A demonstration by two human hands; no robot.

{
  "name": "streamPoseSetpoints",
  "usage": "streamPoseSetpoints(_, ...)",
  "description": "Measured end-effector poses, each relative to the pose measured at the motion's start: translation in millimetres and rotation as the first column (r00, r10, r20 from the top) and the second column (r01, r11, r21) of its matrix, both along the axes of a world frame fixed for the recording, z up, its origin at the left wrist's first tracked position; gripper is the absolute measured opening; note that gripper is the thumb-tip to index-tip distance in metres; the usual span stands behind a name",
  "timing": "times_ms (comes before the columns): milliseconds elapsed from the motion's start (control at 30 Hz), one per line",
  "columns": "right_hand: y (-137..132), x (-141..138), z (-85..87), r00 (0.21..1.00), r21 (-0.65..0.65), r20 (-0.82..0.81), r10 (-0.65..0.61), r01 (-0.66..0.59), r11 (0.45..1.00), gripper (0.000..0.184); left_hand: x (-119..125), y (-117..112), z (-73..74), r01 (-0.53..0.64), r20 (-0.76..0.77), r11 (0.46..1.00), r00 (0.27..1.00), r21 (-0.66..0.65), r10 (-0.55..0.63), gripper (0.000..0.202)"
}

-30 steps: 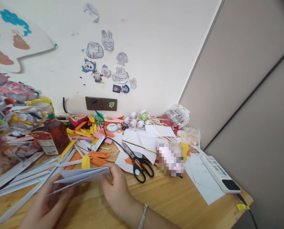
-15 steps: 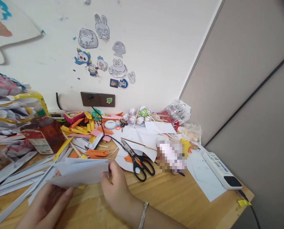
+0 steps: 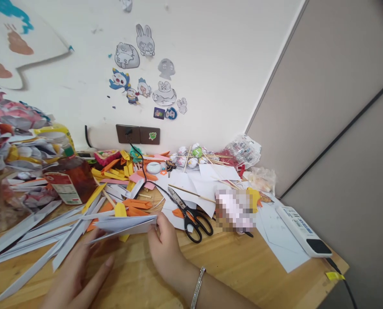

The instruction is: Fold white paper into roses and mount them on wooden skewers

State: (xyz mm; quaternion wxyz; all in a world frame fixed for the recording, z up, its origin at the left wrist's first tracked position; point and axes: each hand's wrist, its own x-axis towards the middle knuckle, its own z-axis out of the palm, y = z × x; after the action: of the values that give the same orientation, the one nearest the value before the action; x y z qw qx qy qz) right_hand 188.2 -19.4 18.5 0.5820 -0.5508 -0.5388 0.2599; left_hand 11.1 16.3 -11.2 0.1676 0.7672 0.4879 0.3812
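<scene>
A folded white paper sheet (image 3: 123, 224) is held low over the wooden table (image 3: 242, 270), its long edge toward me. My right hand (image 3: 165, 249) pinches its right corner, with a silver bracelet on the wrist. My left hand (image 3: 78, 274) reaches up under the paper's left end, fingers curled against it. Black-handled scissors (image 3: 191, 214) lie just right of my right hand.
Long folded white paper strips (image 3: 27, 240) fan out at left, with orange and yellow folded pieces (image 3: 130, 206) behind. A brown bottle (image 3: 72, 180), wooden skewers, a black cable and a white power strip (image 3: 303, 231) at the right edge crowd the table.
The paper, tilted up and showing its face half a second ago, has flattened back to a thin edge-on shape. Both hands shifted slightly right in view.
</scene>
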Motion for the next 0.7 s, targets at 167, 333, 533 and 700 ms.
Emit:
streamPoseSetpoints(167, -3, -1, 1.1, 0.998, -0.019, 0.064, -0.021, 0.022, 1.0, 0.022, -9, 1, -16.3, 0.111, -0.074, 0.993, 0.991, -0.025, -0.113, 0.049)
streamPoseSetpoints(333, -2, 0, -1.1, 0.991, -0.023, 0.129, -0.036, 0.039, 0.999, 0.019, -11, 0, -23.5, 0.098, -0.094, 0.994, 0.99, -0.057, -0.103, 0.058)
streamPoseSetpoints(533, 0, 0, -1.7, 0.982, -0.034, 0.173, -0.071, 0.078, 0.996, 0.016, -15, 5, -31.1, 0.13, -0.136, 0.991, 0.982, -0.02, -0.132, 0.048)
streamPoseSetpoints(700, -2, 0, -1.0, 0.981, -0.034, 0.186, -0.059, 0.067, 0.997, 0.018, -11, 2, -21.8, 0.111, -0.072, 0.994, 0.991, -0.024, -0.113, 0.039)
